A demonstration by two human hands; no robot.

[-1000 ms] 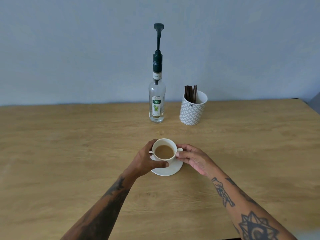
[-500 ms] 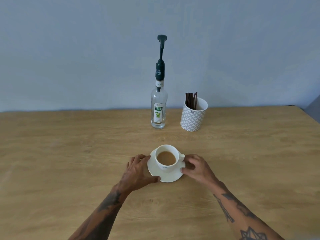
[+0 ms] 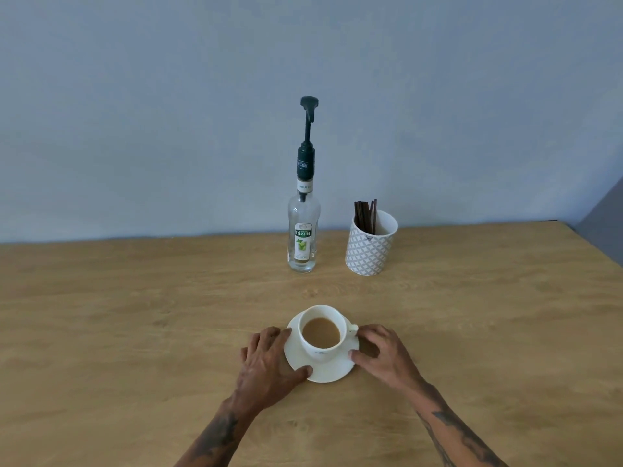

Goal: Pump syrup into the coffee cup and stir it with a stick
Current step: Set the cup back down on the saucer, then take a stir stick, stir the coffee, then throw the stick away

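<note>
A white coffee cup (image 3: pixel 322 332) full of milky coffee stands on a white saucer (image 3: pixel 332 372) in the middle of the wooden table. My left hand (image 3: pixel 269 365) grips the saucer's left rim, thumb on its front edge. My right hand (image 3: pixel 384 355) holds the saucer's right rim, just below the cup's handle. Behind the cup stands a clear syrup bottle (image 3: pixel 302 237) with a tall dark green pump (image 3: pixel 308 109). To its right, a patterned white holder (image 3: pixel 370 247) contains several dark stir sticks (image 3: pixel 365 215).
The wooden table (image 3: pixel 135 315) runs wide to both sides and ends at a pale blue wall just behind the bottle and holder. The table's right corner (image 3: pixel 569 227) shows at the far right.
My hands dropped from the cup's sides to the saucer's rim. The cup and saucer now appear lower in view and farther from the bottle; the camera has also tilted.
</note>
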